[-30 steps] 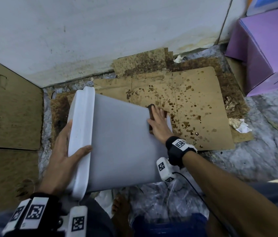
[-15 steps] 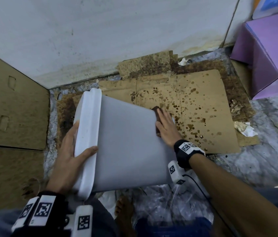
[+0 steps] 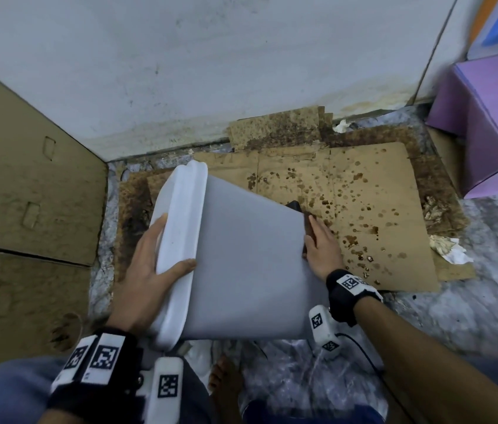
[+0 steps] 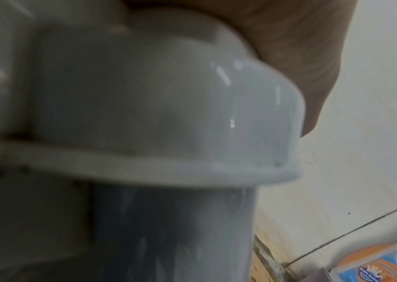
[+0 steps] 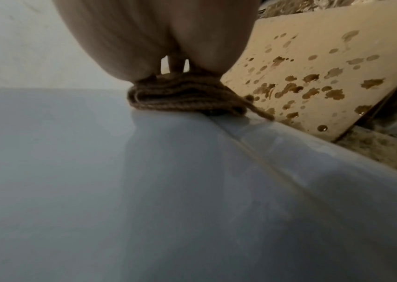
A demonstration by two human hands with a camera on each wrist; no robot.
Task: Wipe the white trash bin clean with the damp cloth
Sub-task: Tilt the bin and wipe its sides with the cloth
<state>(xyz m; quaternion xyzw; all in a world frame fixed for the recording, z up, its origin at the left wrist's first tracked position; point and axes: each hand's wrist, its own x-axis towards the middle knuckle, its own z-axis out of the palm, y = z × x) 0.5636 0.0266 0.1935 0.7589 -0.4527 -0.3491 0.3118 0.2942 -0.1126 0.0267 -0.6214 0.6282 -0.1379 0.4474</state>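
The left hand grips the rim of the white trash bin: its thumb lies curled over the top of the lid band and its fingers go round behind the edge, out of sight. In the left wrist view only the thumb side shows, lying against the rounded lid corner. The right hand lies flat with straight fingers at the bin's bottom edge, pressing the brown cloth against the plastic. In the right wrist view the cloth is a folded knitted wad squeezed between the palm and the bin's wall, right at the corner seam.

The bin itself is tipped on its side and held off the floor, lid end to the left and base end to the right, above a sheet of cardboard spotted with brown drips. A white wall stands behind, a purple box sits at the right, and a larger cardboard panel closes the left side.

The step in hand looks like wiping the base edge of the upper wall. That wall looks clean and faintly streaked with moisture. The next move probably calls for keeping the left grip firm while the right hand draws the cloth along the seam, then turning the bin to bring an unwiped side up; whether the other 3 walls are dirty cannot be told.
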